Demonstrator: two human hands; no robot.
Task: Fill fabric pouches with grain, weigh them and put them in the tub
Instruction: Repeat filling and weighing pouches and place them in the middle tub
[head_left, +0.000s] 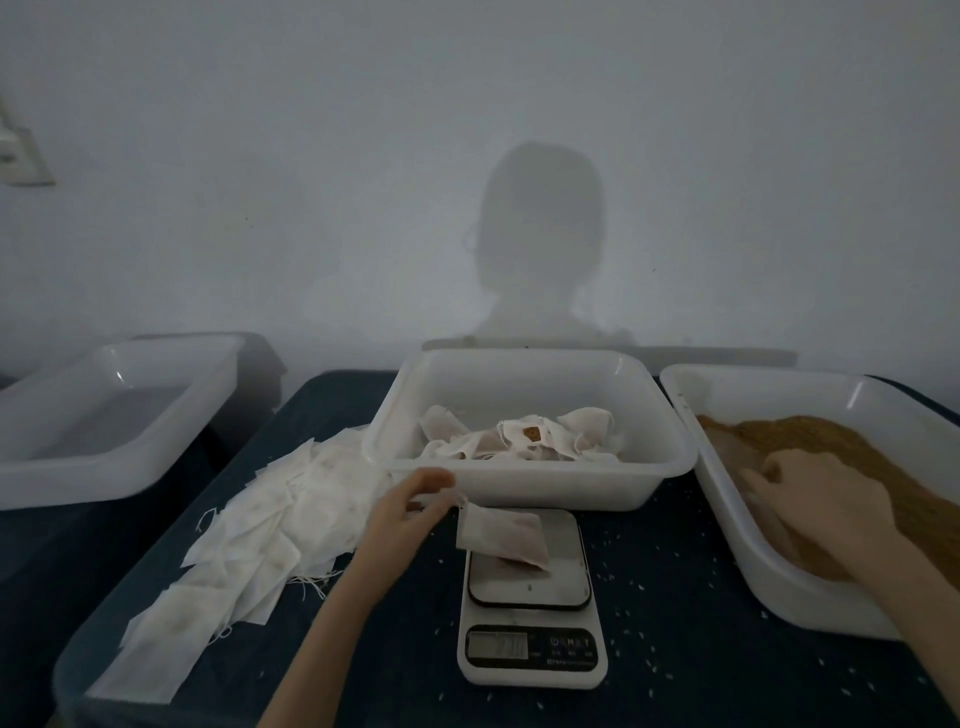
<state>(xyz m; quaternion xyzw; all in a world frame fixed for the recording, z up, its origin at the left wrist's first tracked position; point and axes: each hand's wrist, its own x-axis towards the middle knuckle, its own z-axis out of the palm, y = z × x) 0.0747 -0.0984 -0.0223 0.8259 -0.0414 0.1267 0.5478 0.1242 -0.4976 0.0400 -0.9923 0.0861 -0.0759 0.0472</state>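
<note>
Your left hand (415, 499) pinches the drawstring end of a small white fabric pouch (504, 535) that shows brown grain through its cloth, and the pouch hangs over or rests on the platform of the white digital kitchen scale (530, 597); I cannot tell whether its full weight is down yet. Holding it by the neck likely keeps the grain from spilling while you read the display, whose digits are too dim to make out.

Your right hand (821, 499) lies with fingers spread, palm down, on the heap of brown grain in the white plastic tray (737, 561) at your right, probably ready to top up.

The white rectangular tub (530, 488) just behind the scale already holds several filled pouches, so the drop is short. 1 loose pile of flat empty white pouches (249, 530) sits by your left hand for the next fill.
</note>
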